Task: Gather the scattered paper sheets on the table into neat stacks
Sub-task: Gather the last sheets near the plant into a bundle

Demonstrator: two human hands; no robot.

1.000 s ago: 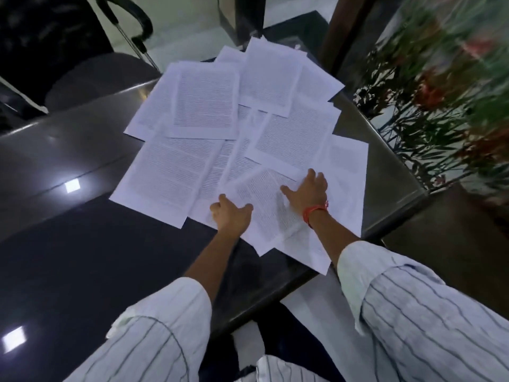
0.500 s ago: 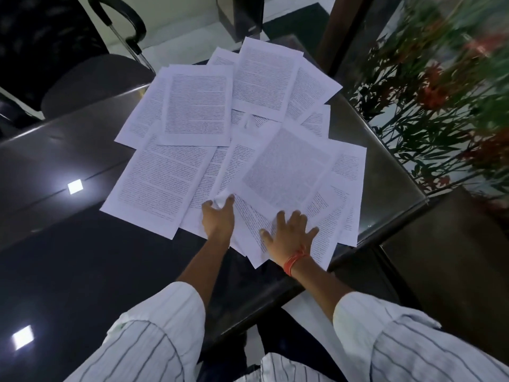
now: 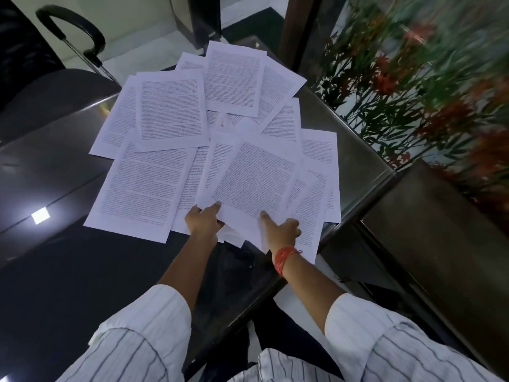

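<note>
Dark table [image 3: 60, 166] | eleven-odd sheets [image 3: 154, 186] | left hand [image 3: 203, 220] pinches top sheet [image 3: 256, 180] | right hand [image 3: 281, 230] points

One view only, worn on the head, tilted forward and steeply down over the near corner of the worktop [image 3: 63, 166]. Wide-angle, close enough to take in both forearms rising from 6 o'clock. Paper sheets [image 3: 170, 106] fill the centre; chair [image 3: 55, 100] at 10 o'clock, plants [image 3: 413, 92] at 2 o'clock, blurred.
</note>
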